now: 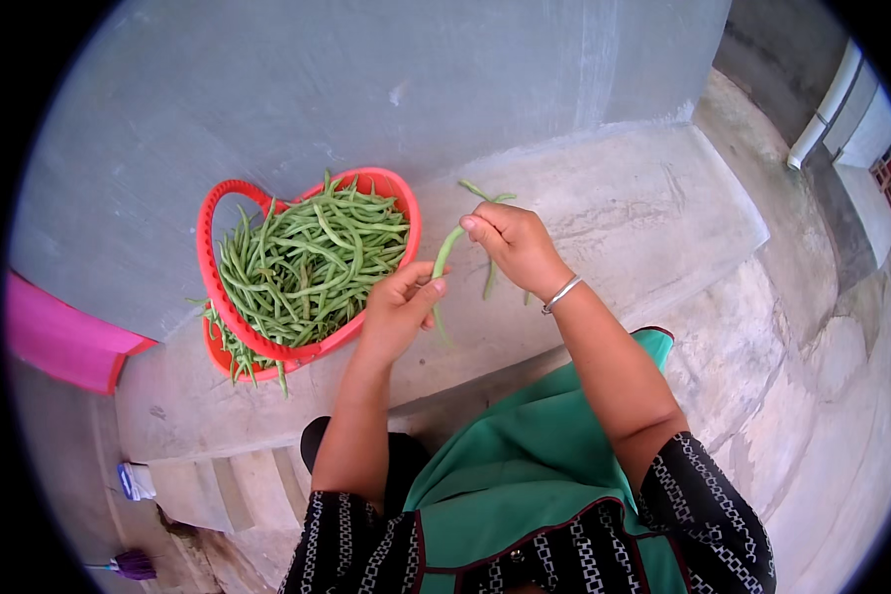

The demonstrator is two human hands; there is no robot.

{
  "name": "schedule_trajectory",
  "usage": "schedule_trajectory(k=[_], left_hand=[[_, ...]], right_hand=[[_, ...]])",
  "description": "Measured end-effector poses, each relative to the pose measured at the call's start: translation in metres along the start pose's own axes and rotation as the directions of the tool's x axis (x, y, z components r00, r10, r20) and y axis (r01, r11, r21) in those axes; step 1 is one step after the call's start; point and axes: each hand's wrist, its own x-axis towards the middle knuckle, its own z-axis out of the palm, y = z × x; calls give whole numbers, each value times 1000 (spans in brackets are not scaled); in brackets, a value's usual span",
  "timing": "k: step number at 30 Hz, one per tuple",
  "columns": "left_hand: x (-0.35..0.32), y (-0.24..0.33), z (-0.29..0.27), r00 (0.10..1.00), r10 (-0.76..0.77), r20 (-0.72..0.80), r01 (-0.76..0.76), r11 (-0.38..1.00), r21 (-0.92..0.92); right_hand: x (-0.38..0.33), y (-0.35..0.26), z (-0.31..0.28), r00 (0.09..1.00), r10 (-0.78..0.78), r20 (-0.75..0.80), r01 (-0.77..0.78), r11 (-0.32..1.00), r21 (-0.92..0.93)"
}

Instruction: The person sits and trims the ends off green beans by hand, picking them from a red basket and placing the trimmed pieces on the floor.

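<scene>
We observed the left hand [398, 309] pinched closed on the middle of a green bean [447, 250], whose upper end the right hand [515, 245] likewise pinched.

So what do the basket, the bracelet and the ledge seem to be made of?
Basket: likely plastic, smooth and bright red, with ridges along its handle. Bracelet: probably metal, given its silvery shine, though the exact metal is unclear. Ledge: apparently concrete or cement, matt grey with blotches and rough marks.
</scene>
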Motion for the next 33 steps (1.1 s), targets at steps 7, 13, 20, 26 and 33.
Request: schedule_trajectory(k=[7, 13, 20, 26, 33], left_hand=[[-2, -25, 46, 992, -126, 1, 108, 847, -520], [8, -21, 20, 992, 62, -108, -105, 887, -451], [41, -30, 12, 990, -10, -138, -18, 980, -199], [96, -18, 15, 953, 75, -293, -50, 995, 90], [93, -35, -118, 682, 452, -574, 235, 609, 758]], right_hand=[[-7, 2, 26, 981, 131, -140, -110, 982, 152], [-5, 5, 9, 906, 381, 185, -393, 595, 701], [-5, 16, -2, 838, 450, 307, -468, 307, 828], [-1, 29, -23, 797, 561, 221, -418, 248, 874], [11, 19, -2, 795, 528, 299, -508, 311, 803]])
